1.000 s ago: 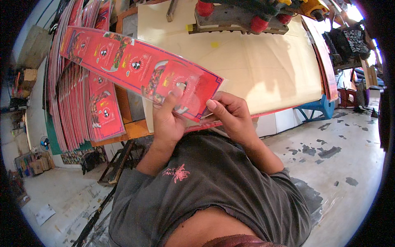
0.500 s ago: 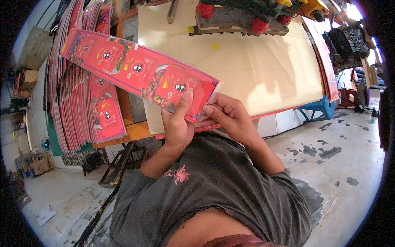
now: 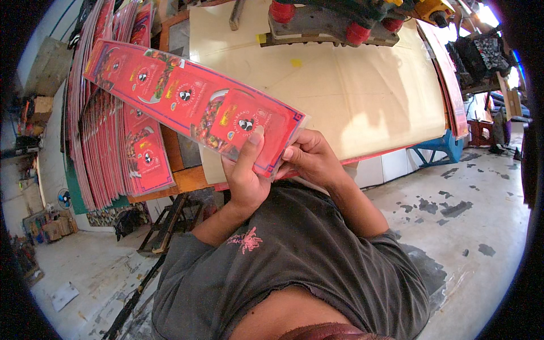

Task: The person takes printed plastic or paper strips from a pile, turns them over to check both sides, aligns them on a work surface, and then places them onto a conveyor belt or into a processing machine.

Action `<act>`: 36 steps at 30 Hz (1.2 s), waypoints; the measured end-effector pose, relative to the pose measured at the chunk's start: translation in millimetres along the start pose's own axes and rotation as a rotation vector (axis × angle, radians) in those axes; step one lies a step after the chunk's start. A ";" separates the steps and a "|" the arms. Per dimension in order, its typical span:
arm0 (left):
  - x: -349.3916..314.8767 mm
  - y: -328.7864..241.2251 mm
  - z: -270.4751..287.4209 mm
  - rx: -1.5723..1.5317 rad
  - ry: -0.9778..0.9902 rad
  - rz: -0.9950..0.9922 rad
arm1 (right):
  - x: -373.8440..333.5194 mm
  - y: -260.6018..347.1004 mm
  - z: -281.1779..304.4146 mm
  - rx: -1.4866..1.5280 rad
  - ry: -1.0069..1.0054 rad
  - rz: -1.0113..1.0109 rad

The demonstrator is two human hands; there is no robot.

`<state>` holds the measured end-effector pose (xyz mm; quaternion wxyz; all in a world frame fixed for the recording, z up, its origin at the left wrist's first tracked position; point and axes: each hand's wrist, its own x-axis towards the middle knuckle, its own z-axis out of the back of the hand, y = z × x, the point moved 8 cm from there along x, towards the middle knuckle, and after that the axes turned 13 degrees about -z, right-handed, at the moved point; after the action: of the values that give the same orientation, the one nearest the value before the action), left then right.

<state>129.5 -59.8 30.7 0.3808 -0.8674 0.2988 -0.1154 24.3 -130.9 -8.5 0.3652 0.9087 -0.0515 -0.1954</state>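
Red printed strip (image 3: pixel 170 94) lies slantwise across my head view, and I read its long axis as running from the far left down to the near right, close to the person's torso. Both hands are at its near end, so nearly all its length reaches away from the fingers, up and to the left. The left hand (image 3: pixel 246 178) has its thumb laid on the printed face, a little in from the near short end; its other fingers go under the strip, where I can't make out how they press. The right hand (image 3: pixel 314 158) is nearer that short end, its thumb and forefinger pinched narrow on the edge there, with clear film showing beside them.

At the far end, the strip passes in front of a stack of similar red strips (image 3: pixel 102 153) standing on the left; from this angle I cannot tell whether they touch. Under and beyond its near half I see a cream sheet (image 3: pixel 362 85) spread on the table. Farther off, near the top, sits a dark metal fixture with red knobs (image 3: pixel 340 29), well apart from both hands.
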 end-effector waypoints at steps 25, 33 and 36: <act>8.1 24.6 17.6 0.173 0.136 0.010 | 1.9 5.1 2.9 -0.067 -0.155 0.064; 1.2 32.7 16.8 0.108 0.153 0.140 | -18.6 15.1 -6.5 -0.046 -0.260 -0.031; -1.5 38.6 15.2 0.068 0.173 0.201 | -24.2 14.2 -3.9 -0.278 -0.307 -0.093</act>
<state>118.2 -70.4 -7.7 0.3926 -0.8063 0.4120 -0.1610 4.3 -133.1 11.5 0.4655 0.8106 -0.0368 -0.3533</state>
